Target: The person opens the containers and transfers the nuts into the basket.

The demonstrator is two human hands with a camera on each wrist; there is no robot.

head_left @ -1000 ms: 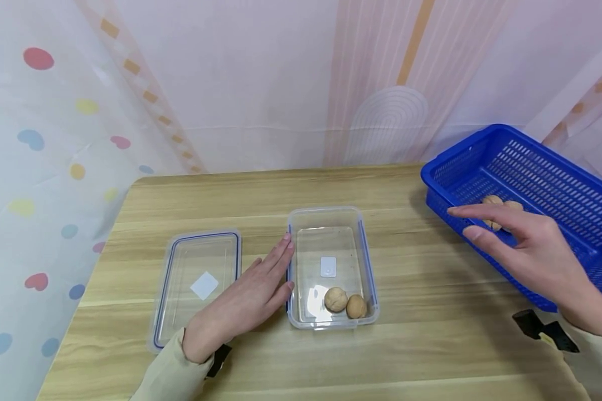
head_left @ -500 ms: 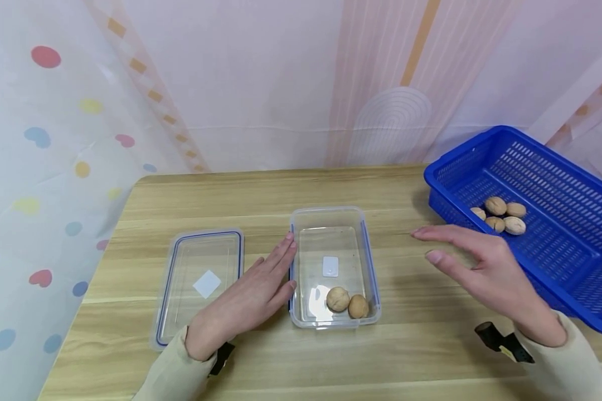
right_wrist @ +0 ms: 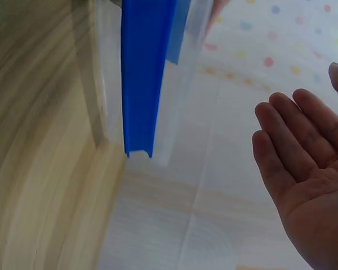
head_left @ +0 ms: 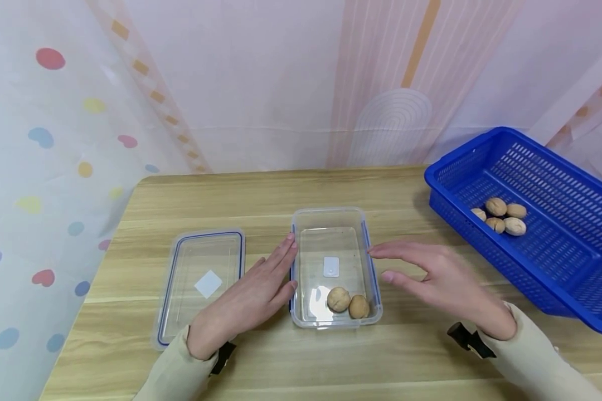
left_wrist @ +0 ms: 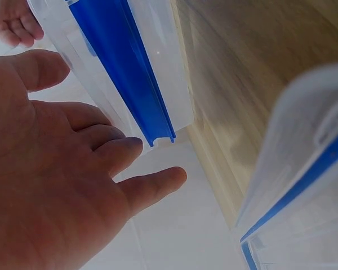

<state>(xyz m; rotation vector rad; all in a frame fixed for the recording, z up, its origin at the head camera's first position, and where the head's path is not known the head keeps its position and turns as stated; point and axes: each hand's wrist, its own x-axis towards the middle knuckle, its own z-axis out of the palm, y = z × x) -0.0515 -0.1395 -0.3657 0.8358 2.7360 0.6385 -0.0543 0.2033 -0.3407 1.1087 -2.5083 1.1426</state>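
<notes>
A clear plastic food container (head_left: 331, 323) with blue side clips stands uncovered on the table. Two walnuts (head_left: 338, 299) lie in its near right corner. My left hand (head_left: 248, 301) has its fingers extended against the container's left side, near the blue clip (left_wrist: 121, 67). On the other side my right hand (head_left: 433, 278) is held out, palm toward the container and fingers straight. In the right wrist view a gap shows between that hand and the blue clip (right_wrist: 143, 84). Neither hand grips anything.
The container's clear lid (head_left: 200, 245) with a blue seal lies flat at left, partly behind my left hand. A blue plastic basket (head_left: 557, 267) with several walnuts (head_left: 515, 226) stands at right. A patterned curtain (head_left: 261, 83) hangs behind the table (head_left: 261, 192).
My right hand has moved left from over the blue basket to the container's right side, uncovering the walnuts in the basket. My left hand has stayed at the container.
</notes>
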